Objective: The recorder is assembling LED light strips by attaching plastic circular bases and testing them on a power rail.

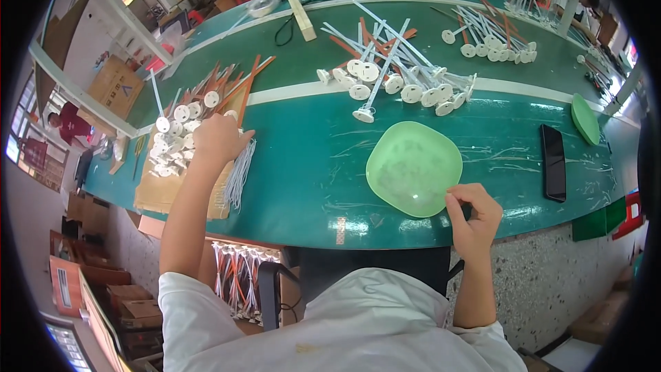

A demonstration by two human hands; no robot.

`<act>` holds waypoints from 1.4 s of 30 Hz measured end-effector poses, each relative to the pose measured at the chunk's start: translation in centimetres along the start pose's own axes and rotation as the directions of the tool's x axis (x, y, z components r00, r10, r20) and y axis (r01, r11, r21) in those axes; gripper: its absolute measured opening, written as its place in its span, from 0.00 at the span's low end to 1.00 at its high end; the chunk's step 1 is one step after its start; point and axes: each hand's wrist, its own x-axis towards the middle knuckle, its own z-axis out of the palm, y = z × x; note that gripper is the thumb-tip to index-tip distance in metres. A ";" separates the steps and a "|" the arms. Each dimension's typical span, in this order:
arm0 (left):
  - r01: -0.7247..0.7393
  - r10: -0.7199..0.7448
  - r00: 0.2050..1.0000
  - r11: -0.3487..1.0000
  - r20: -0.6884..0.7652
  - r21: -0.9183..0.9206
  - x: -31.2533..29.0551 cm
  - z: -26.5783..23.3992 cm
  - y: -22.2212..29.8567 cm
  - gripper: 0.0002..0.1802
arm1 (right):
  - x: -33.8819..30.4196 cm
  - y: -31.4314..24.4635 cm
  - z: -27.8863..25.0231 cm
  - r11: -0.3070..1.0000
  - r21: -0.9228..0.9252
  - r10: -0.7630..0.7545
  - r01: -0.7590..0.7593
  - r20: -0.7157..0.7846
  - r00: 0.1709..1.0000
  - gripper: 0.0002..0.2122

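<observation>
My left hand (219,139) reaches onto a pile of white round-headed pieces with flat leads (180,131), some leads red-brown and some white. Its fingers curl down among them, with the thumb out to the right; what they grip is hidden. Beside it lies a bundle of thin white wires (239,176). At the lower right rim of a light green plate (413,165), my right hand (475,217) is closed in a pinch. Thumb and forefinger meet at the rim, and anything between them is too small to see. Small dark bits seem to lie in the plate.
Brown cardboard (155,193) lies under the left pile. More white-headed pieces (413,89) lie past the plate, with another group (492,48) farther right. A black phone (553,164) and a second green plate (584,119) are at right. A wooden block (301,17) lies at the back.
</observation>
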 end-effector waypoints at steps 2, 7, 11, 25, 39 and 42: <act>0.009 -0.009 0.999 1.000 0.032 0.026 0.0 -1.7 1.2 0.27 | 0.0 -0.2 0.1 1.000 0.018 -0.020 0.019 0.025 1.000 0.04; -0.175 0.120 0.966 0.955 -0.228 -0.239 1.5 -3.4 5.8 0.25 | 0.1 -0.8 0.3 0.997 -0.073 -0.033 0.033 0.006 0.999 0.03; -0.469 0.341 0.876 0.769 -0.341 -0.435 2.6 -5.5 13.2 0.21 | 0.2 -0.4 0.3 0.999 -0.041 -0.037 0.037 0.000 0.999 0.03; -0.679 0.685 0.715 0.632 -0.140 -0.374 14.1 -8.8 31.3 0.27 | -0.1 -0.4 -0.3 0.982 -0.099 -0.155 0.161 0.063 0.986 0.02; -0.632 0.298 0.702 -0.156 -0.646 -0.759 0.3 -12.0 24.2 0.14 | -1.0 -1.0 -1.1 0.982 -0.079 -0.184 0.169 -0.243 0.952 0.05; -0.435 0.301 0.806 -0.281 -0.509 -0.855 -8.4 -10.9 20.4 0.15 | -0.9 -2.8 -1.0 0.973 -0.043 -0.227 0.225 -0.306 0.924 0.09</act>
